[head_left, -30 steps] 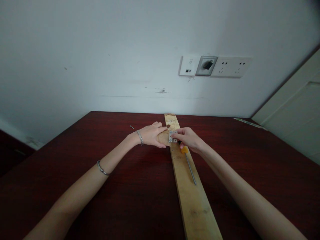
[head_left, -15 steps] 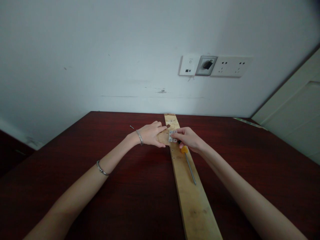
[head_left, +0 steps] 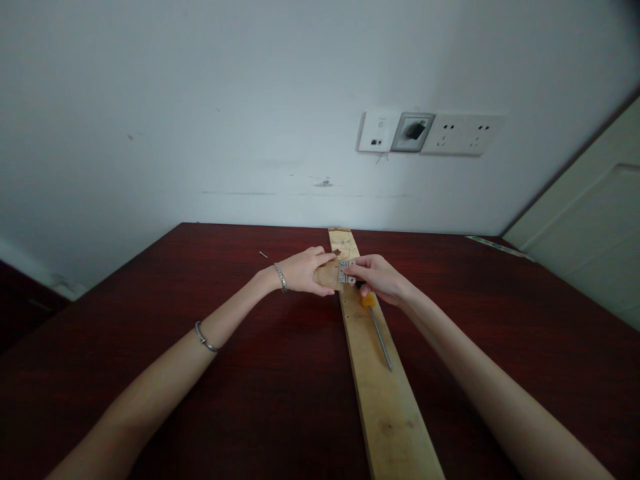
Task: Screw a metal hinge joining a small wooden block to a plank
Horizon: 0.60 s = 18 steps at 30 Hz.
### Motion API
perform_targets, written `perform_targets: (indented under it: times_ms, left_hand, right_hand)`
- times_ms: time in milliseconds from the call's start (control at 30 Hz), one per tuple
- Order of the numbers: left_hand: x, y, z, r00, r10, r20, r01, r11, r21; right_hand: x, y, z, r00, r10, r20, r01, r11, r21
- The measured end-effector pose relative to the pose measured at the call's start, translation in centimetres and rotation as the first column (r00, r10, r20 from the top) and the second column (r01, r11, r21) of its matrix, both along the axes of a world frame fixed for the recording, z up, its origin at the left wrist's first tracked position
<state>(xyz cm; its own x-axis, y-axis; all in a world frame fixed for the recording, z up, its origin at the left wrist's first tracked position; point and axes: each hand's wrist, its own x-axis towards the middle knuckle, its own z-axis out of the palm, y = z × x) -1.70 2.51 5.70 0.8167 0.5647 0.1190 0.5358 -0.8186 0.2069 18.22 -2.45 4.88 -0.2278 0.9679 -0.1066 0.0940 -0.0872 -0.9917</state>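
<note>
My left hand (head_left: 304, 270) is closed around a short piece of wood (head_left: 327, 275) that abuts the left side of a long wooden board (head_left: 385, 407). A metal hinge (head_left: 345, 272) sits where the short piece meets the board, pinched under the thumb and fingers of my right hand (head_left: 379, 277). Along the board lies a screwdriver (head_left: 381, 337) with a yellow and black handle; its handle end passes beneath my right fingers, and whether they grip it I cannot tell. Small holes show in the board just below the hinge.
The dark red wooden table (head_left: 250, 400) meets a white wall. A loose screw (head_left: 263, 254) rests left of my left hand. Sockets (head_left: 465, 133) and a black plug (head_left: 416, 129) are on the wall. A flat strip (head_left: 500, 247) lies at the back right, near a white door (head_left: 590, 213).
The hinge has shifted very slightly to the right, and my left hand has moved a touch the same way. The screwdriver and board stay put.
</note>
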Motion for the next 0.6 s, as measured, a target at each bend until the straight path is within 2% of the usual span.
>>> perform_targets:
  times_ms: [133,367,600]
  left_hand:
    - [0.56,-0.31,-0.39,1.000,0.030,-0.009,-0.029,0.998,0.059]
    - [1.02,-0.38,-0.81,0.993,0.087,0.081,-0.092,0.994,0.064]
    - [0.90,-0.20,-0.83,0.996,0.084,0.038,-0.089,0.983,0.163]
  right_hand:
    - [-0.11,-0.09,0.25,1.000,-0.021,0.022,0.021,1.000,0.013]
    - [-0.21,-0.11,0.32,0.999,-0.024,0.034,0.024,1.000,0.014]
    - [-0.51,-0.21,0.34,0.997,-0.039,0.065,0.039,0.999,0.012]
